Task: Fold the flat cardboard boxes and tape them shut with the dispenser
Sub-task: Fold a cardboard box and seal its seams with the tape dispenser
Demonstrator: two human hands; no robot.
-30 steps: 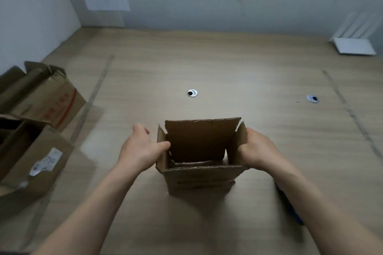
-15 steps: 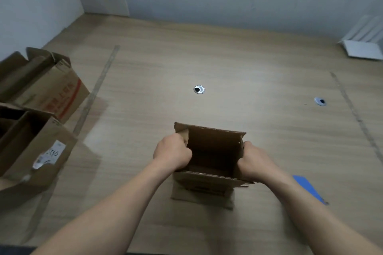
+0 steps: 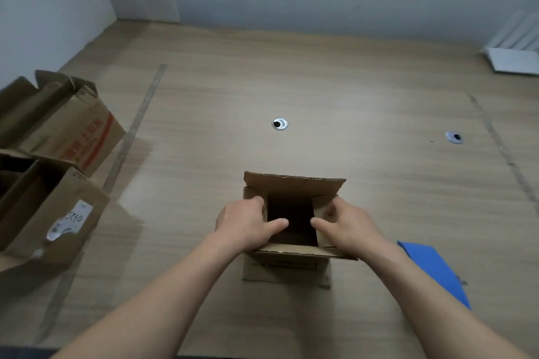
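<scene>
Box position: the small cardboard box (image 3: 287, 265) stands upright on the wooden table (image 3: 320, 81), near centre, directly in front of the person, mouth facing up.
Left hand: the left hand (image 3: 248, 223) presses the left side flap (image 3: 253, 198) inward; fingers lie over the flap, thumb extended across the opening.
Right hand: the right hand (image 3: 345, 223) presses the right side flap (image 3: 326, 213) inward in the same manner; thumb points toward the left thumb.
Key relation: both hands sit at the box mouth, equally near; the thumbs are apart across the dark opening.
Flap axis: the far flap (image 3: 294, 183) and near flap (image 3: 291, 249) run left to right and remain raised or level.
Judged next move: fold far and near flaps over the side flaps.
Dispenser: not identifiable; a blue object (image 3: 437, 271) lies just right of the right forearm.
</scene>
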